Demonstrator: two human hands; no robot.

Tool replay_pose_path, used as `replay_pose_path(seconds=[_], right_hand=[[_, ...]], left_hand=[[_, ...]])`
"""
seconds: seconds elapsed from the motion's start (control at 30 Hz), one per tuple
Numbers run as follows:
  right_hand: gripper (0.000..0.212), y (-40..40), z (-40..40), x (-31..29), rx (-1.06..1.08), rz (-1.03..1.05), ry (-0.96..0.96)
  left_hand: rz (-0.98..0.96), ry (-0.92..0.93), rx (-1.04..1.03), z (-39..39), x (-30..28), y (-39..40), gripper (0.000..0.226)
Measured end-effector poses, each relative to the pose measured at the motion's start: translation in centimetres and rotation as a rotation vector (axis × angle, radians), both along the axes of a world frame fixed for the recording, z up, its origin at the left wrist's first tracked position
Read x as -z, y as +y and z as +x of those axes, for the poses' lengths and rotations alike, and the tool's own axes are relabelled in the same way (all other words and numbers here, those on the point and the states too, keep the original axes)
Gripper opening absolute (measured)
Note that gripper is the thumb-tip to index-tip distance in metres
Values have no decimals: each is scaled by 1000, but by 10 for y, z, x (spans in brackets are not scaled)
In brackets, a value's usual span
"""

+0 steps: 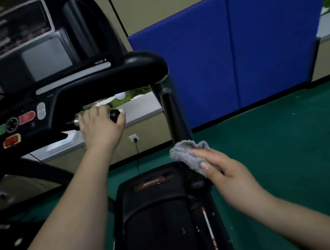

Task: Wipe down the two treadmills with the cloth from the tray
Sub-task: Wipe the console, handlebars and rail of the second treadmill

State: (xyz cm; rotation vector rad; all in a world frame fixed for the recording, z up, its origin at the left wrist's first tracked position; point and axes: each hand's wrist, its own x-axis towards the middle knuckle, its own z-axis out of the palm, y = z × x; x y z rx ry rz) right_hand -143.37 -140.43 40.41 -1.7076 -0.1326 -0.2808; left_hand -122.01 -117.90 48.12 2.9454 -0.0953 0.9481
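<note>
- We press the grey cloth [188,155] against the treadmill's [156,212] right upright [174,114] with our right hand [225,169], fingers curled round it; it could bunch and slip off the post.
- Our left hand [100,126] grips the short handle [115,115]; it sits close to the buttons [26,117], which we might bump.
- The console is blurred; the tray and second treadmill are out of view.

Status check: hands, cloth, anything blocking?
Left hand grips handlebar grip. Right hand presses grey cloth against treadmill upright. Nothing blocking.
</note>
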Motion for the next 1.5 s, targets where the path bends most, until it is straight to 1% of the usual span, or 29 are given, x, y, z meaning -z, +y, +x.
replay_pose_path(seconds=[0.1, 0.2, 0.23, 0.3, 0.33, 0.4, 0.47, 0.53, 0.57, 0.63, 0.73, 0.8, 0.83, 0.9, 0.97, 1.03, 1.1, 1.23, 1.33, 1.4, 1.5], right_hand=[[39, -6, 28, 0, -42, 33, 51], [39, -12, 44, 4, -79, 110, 74], [39, -13, 43, 6, -93, 138, 76], [39, -13, 29, 12, -105, 194, 73], [38, -11, 18, 15, -98, 212, 46], [39, -6, -6, 26, -78, 221, -27], [42, -1, -17, 35, -84, 245, -69], [43, -1, -6, 39, -94, 281, -70], [43, -1, 8, 40, -98, 297, -55], [43, -5, 45, 41, -127, 331, 6], [43, -11, 89, 42, -143, 410, 70], [43, -10, 81, 39, -129, 451, 87], [44, -8, 66, 38, -128, 481, 84], [47, -1, 25, 40, -158, 567, 47], [47, 2, 6, 47, -197, 618, 16], [44, 0, 30, 48, -168, 542, 19], [43, 0, 73, 48, -98, 424, 12], [41, -10, 173, 40, -87, 366, 61], [42, -22, 223, 32, -141, 353, 100], [43, -26, 234, 32, -172, 370, 134], [43, -18, 207, 32, -134, 375, 132]], left_hand=[[-4, 65, -17, -6, 0, -3, 52], [-60, 195, -13, -37, 0, -14, 63], [-106, 214, 7, -55, 1, -22, 61], [-252, 207, 78, -102, 7, -42, 43], [-350, 210, 111, -128, 13, -53, 34], [-520, 265, 151, -175, 28, -76, 23], [-603, 340, 187, -208, 43, -97, 20], [-660, 425, 171, -220, 51, -112, 26], [-643, 438, 163, -221, 52, -116, 32], [-527, 421, 148, -217, 49, -119, 41], [-355, 454, 113, -210, 38, -124, 38], [-295, 493, 94, -209, 35, -129, 37], [-286, 498, 90, -210, 35, -130, 37], [-305, 500, 80, -210, 35, -131, 38], [-332, 499, 68, -209, 36, -132, 44], [-343, 486, 67, -209, 37, -133, 50], [-347, 471, 77, -209, 38, -134, 49], [-379, 457, 88, -210, 38, -135, 35], [-405, 464, 97, -208, 38, -133, 32], [-412, 467, 106, -208, 39, -133, 32], [-419, 463, 106, -208, 40, -132, 31]])
